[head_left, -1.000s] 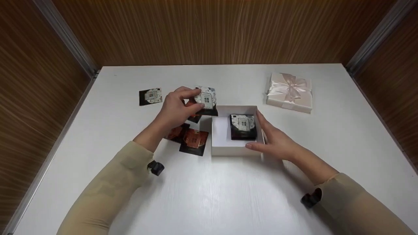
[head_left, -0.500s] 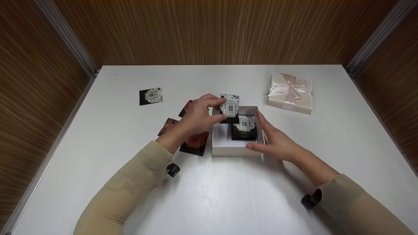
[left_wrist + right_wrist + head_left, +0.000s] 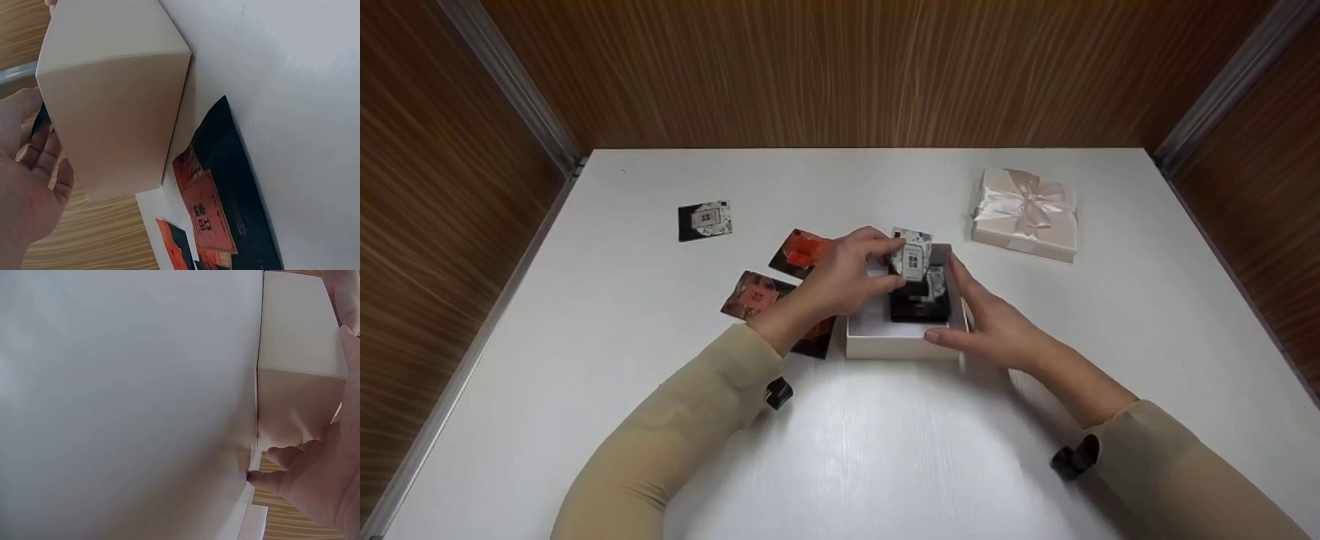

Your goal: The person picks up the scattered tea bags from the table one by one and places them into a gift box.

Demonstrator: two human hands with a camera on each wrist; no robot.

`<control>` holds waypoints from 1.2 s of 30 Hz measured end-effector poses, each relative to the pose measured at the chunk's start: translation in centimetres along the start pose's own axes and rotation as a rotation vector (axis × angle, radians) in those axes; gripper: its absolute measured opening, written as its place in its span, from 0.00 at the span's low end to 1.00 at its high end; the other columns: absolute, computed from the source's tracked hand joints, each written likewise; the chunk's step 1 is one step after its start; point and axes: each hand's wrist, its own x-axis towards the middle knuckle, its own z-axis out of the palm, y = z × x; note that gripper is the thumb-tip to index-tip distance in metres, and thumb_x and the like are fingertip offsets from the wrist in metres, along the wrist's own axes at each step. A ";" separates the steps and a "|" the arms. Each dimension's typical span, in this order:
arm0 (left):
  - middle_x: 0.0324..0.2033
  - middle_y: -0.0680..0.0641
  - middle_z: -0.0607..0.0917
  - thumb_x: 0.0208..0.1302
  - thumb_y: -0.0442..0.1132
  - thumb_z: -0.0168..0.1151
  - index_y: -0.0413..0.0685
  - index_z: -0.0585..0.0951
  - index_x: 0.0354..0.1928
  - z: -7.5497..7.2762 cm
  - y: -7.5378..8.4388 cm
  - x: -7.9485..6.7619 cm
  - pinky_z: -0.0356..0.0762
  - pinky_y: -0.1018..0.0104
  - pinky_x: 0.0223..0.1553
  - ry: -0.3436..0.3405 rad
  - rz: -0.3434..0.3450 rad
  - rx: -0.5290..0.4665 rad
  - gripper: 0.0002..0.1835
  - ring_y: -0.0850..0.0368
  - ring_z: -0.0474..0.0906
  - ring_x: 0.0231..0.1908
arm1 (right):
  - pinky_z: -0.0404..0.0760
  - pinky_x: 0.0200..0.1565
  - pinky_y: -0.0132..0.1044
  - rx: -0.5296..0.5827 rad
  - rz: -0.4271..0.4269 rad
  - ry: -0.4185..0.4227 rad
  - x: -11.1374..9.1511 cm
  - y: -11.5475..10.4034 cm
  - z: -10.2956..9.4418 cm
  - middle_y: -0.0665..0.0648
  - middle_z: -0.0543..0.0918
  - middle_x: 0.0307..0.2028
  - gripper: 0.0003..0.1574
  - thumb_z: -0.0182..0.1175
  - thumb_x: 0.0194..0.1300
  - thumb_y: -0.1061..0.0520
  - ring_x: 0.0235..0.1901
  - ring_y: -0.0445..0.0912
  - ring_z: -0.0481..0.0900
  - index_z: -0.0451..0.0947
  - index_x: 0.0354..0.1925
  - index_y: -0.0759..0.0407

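The left grip [image 3: 851,274] pinches the held sachet [image 3: 915,259] by its left edge above the box [image 3: 901,348], the boxed sachet [image 3: 921,310] lying below and rightward of that grip, while the right grip [image 3: 997,321] grasps the box's right side.

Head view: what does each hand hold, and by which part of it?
The left hand pinches a packet by its left edge; the right hand holds the box around its right side.
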 end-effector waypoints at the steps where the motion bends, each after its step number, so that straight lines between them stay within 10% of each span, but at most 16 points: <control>1: 0.58 0.51 0.82 0.69 0.44 0.74 0.50 0.78 0.73 0.2 0.0 0.1 0.75 0.66 0.58 -0.004 0.001 0.004 0.32 0.59 0.77 0.56 | 0.60 0.74 0.65 0.010 -0.002 0.001 0.0 0.0 0.0 0.62 0.49 0.84 0.75 0.71 0.66 0.30 0.78 0.63 0.57 0.28 0.87 0.38; 36: 0.58 0.45 0.83 0.67 0.45 0.76 0.47 0.80 0.71 2.4 0.6 2.0 0.74 0.58 0.64 -0.145 -0.036 0.228 0.32 0.52 0.79 0.57 | 0.61 0.74 0.62 -0.015 0.009 0.001 -0.1 0.1 0.0 0.64 0.50 0.84 0.76 0.71 0.66 0.30 0.77 0.61 0.59 0.28 0.87 0.42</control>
